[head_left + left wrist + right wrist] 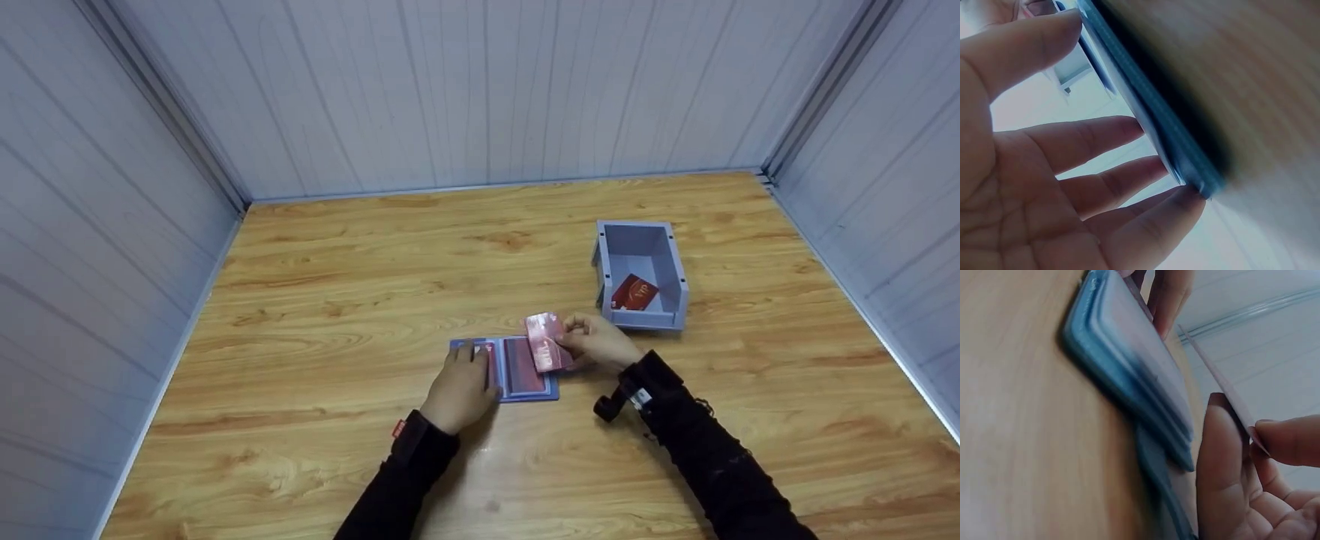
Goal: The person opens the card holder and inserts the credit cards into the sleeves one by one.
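A blue card holder (555, 391) lies spread open on the table, clear sleeves inside. My left hand (459, 386) rests on its left page, fingers fairly straight; in the left wrist view the fingertips touch the edge of the holder (1154, 104). A red card (489, 365) shows beside those fingers, partly covered. My right hand (600, 343) pinches a shiny red card (544, 342) between thumb and fingers, tilted over the upper part of the right page. In the right wrist view this card (1221, 377) is seen edge-on, raised apart from the sleeves. Reddish colour shows through the right sleeve (523, 366).
A grey open-front bin (649, 321) stands just beyond my right hand, with a dark red card (636, 293) with gold lettering in it. The wooden table (337, 277) is bordered by pale panel walls (480, 90) at the back and both sides.
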Action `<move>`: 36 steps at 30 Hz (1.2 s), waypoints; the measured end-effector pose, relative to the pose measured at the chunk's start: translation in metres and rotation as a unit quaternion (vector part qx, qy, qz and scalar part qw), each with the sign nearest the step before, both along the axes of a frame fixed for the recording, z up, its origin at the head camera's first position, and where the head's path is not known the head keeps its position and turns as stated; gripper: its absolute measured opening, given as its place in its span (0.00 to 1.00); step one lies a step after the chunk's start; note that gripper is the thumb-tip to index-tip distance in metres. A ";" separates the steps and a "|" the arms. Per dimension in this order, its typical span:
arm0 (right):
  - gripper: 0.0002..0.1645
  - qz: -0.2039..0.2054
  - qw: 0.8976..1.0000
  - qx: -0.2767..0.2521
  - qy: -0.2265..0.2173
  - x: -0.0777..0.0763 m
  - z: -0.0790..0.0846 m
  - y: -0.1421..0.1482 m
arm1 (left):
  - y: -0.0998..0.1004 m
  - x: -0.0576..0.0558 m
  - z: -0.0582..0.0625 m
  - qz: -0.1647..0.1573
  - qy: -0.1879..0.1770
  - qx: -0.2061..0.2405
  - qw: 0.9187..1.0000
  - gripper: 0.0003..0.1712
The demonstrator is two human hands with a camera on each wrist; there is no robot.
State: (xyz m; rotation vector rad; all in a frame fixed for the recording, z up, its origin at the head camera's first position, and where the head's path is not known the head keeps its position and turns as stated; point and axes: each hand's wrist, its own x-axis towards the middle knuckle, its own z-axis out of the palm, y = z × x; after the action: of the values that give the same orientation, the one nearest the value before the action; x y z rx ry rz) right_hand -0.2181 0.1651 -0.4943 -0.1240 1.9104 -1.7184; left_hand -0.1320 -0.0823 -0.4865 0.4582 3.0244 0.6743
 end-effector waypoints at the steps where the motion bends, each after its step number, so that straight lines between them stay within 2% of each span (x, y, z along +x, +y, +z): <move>1: 0.05 -0.003 1.000 -0.001 -0.003 0.000 -0.002 0.001 | 0.000 0.000 0.001 0.000 -0.002 -0.001 1.000 0.33; 12: 0.06 -0.011 0.999 -0.028 -0.016 0.002 -0.007 0.009 | 0.004 -0.001 0.001 0.001 -0.006 -0.018 1.000 0.33; 24: 0.07 -0.025 0.999 -0.026 -0.019 0.001 -0.011 0.006 | -0.001 -0.003 0.007 0.006 -0.040 0.011 0.999 0.33; 26: 0.06 -0.030 0.999 -0.020 -0.022 0.001 -0.010 0.006 | 0.001 -0.003 0.010 0.005 -0.035 0.010 0.999 0.33; 30: 0.07 -0.035 0.999 -0.004 -0.019 0.002 -0.009 0.006 | 0.011 -0.001 0.016 -0.004 -0.002 0.012 1.000 0.31; 36: 0.07 -0.031 0.999 -0.009 -0.005 0.003 -0.009 0.005 | 0.037 0.001 0.016 -0.035 0.048 0.013 0.998 0.15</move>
State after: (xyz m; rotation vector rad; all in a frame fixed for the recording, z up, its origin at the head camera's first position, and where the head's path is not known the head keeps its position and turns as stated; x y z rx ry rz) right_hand -0.2147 0.1697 -0.5037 -0.0623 1.9109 -1.7734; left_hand -0.1315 -0.0452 -0.4708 0.6116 3.0748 0.7085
